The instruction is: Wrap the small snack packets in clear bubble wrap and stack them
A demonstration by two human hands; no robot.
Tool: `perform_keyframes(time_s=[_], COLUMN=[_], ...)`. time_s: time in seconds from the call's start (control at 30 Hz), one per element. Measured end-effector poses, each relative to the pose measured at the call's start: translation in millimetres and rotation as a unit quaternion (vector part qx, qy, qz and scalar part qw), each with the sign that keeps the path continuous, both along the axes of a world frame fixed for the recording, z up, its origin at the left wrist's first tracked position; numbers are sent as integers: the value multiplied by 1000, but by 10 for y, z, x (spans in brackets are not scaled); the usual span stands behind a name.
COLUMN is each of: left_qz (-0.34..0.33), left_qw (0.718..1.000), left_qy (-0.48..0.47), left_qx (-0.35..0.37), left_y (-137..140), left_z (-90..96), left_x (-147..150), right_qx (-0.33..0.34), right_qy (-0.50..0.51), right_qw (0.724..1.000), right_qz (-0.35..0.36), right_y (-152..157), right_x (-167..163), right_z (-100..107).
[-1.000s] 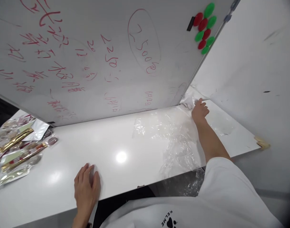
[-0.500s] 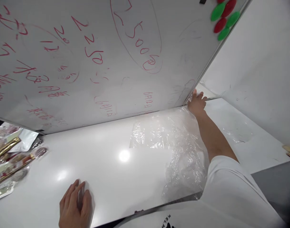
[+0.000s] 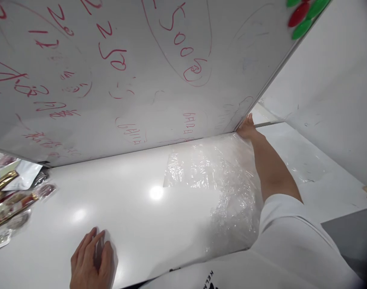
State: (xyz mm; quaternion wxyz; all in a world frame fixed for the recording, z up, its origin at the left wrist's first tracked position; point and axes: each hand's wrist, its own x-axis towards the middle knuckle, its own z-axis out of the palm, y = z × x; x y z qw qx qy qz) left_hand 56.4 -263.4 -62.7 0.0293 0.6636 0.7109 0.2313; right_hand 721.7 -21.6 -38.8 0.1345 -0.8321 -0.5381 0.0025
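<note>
My left hand point(image 3: 91, 259) rests on the white table point(image 3: 132, 224) near its front edge, fingers stretched out and holding nothing. My right hand point(image 3: 247, 126) reaches to the far right, at the lower corner of a whiteboard point(image 3: 159, 108) that stands along the back of the table. Most of its fingers are hidden behind the board's edge; only the thumb side shows, so what they touch cannot be made out. Clear crinkled plastic film point(image 3: 234, 192) lies on the table just left of my right forearm.
Several packaged items point(image 3: 17, 200) in clear and gold wrapping lie at the left end of the table. Red and green magnets point(image 3: 303, 20) sit at the board's upper right. A lower white surface point(image 3: 309, 160) and a white wall point(image 3: 336, 80) are to the right.
My right hand has slipped further behind the whiteboard's edge, so its fingers no longer show. My left hand stays on the table. The view has shifted slightly.
</note>
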Motion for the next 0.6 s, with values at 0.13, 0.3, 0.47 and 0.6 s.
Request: perform_keyframes(time_s=[0.13, 0.3, 0.47, 0.6], left_qz=[-10, -6, -25, -38], left_qw=[1000, 999, 998, 994], left_qy=[-9, -24, -52, -101], left_qx=[16, 22, 37, 32], left_y=[8, 17, 11, 14], left_z=[11, 32, 18, -4], left_x=[30, 72, 76, 24], right_qx=[-79, -60, 31, 298], right_qy=[7, 96, 132, 239], right_qw=[997, 993, 991, 923], right_qz=[-5, 44, -21, -37], right_y=[-391, -1361, -1891, -1815], right_x=[-256, -1055, -1491, -1775], right_z=[307, 391, 355, 795])
